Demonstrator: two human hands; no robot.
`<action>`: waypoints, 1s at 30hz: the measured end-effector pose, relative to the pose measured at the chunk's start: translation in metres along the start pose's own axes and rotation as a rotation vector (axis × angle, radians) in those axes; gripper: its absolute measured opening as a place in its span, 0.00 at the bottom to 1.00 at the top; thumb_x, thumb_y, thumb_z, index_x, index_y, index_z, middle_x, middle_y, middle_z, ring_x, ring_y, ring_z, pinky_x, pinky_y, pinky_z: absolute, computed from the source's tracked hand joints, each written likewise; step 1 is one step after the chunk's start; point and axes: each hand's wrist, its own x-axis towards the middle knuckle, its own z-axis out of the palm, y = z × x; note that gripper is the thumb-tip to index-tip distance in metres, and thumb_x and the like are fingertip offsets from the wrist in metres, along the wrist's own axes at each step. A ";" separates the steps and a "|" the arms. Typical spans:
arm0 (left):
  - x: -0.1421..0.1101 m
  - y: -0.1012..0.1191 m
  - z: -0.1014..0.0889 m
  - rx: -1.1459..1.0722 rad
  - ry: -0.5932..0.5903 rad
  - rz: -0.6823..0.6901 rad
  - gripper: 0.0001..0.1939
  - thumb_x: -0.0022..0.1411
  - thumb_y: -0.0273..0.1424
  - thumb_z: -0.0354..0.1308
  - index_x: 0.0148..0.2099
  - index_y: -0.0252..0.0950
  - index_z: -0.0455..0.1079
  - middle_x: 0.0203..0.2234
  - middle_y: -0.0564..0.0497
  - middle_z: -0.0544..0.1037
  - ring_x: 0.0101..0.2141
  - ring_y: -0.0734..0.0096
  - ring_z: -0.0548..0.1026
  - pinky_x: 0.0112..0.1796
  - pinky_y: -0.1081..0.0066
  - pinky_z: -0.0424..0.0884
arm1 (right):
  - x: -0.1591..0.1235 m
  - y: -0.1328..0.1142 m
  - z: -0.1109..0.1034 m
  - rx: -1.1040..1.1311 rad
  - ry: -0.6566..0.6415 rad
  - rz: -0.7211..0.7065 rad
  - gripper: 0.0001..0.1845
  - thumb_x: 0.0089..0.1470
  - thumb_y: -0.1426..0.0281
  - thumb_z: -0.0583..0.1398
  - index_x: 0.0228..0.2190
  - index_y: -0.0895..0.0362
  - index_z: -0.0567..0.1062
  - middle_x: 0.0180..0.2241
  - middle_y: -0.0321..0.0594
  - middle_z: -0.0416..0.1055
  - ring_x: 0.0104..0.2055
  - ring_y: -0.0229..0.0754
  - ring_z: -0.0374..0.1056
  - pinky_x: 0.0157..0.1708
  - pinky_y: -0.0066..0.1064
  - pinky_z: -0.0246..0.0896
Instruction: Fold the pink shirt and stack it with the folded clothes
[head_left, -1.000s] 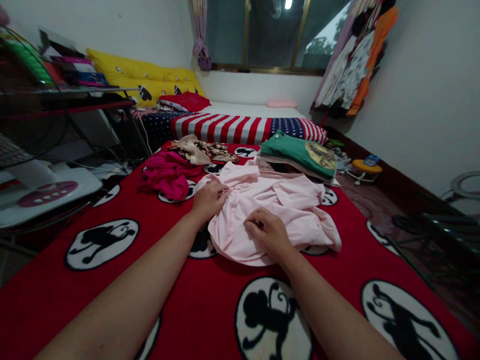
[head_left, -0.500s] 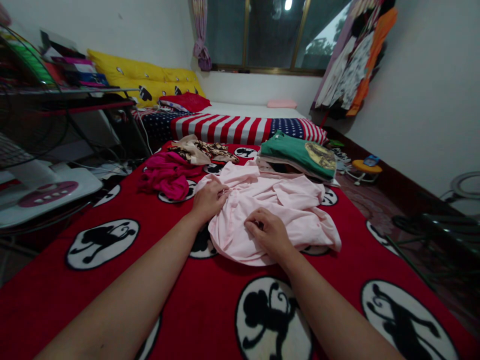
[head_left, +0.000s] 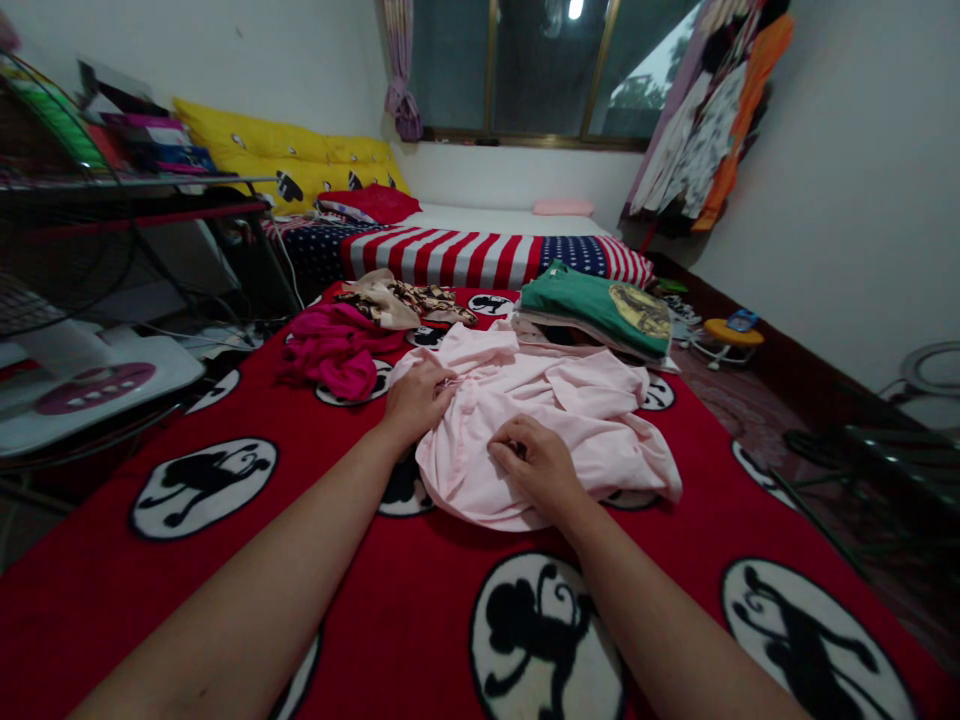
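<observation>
A crumpled pale pink garment (head_left: 570, 420) lies on a red blanket (head_left: 420, 590) printed with black monkey figures in white circles. My left hand (head_left: 416, 400) pinches a fold at the garment's left edge, fingers closed on the cloth. My right hand (head_left: 536, 468) grips the fabric nearer the front edge, fingers curled into it. Both forearms reach in from the bottom of the view.
A magenta garment (head_left: 334, 350) and a beige patterned one (head_left: 397, 298) lie at the back left. A folded stack topped by a green shirt (head_left: 600, 310) sits behind the pink one. A striped mattress (head_left: 465, 255), yellow cushions (head_left: 292, 155), a left-side rack (head_left: 127, 190) and hanging clothes (head_left: 712, 110) surround the blanket.
</observation>
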 end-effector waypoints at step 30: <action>0.000 -0.001 0.001 -0.001 0.011 0.010 0.13 0.63 0.37 0.54 0.44 0.39 0.76 0.35 0.48 0.77 0.39 0.63 0.73 0.36 0.68 0.64 | 0.000 0.000 0.000 0.006 -0.007 0.008 0.05 0.52 0.75 0.60 0.27 0.56 0.76 0.30 0.35 0.69 0.32 0.36 0.64 0.34 0.27 0.56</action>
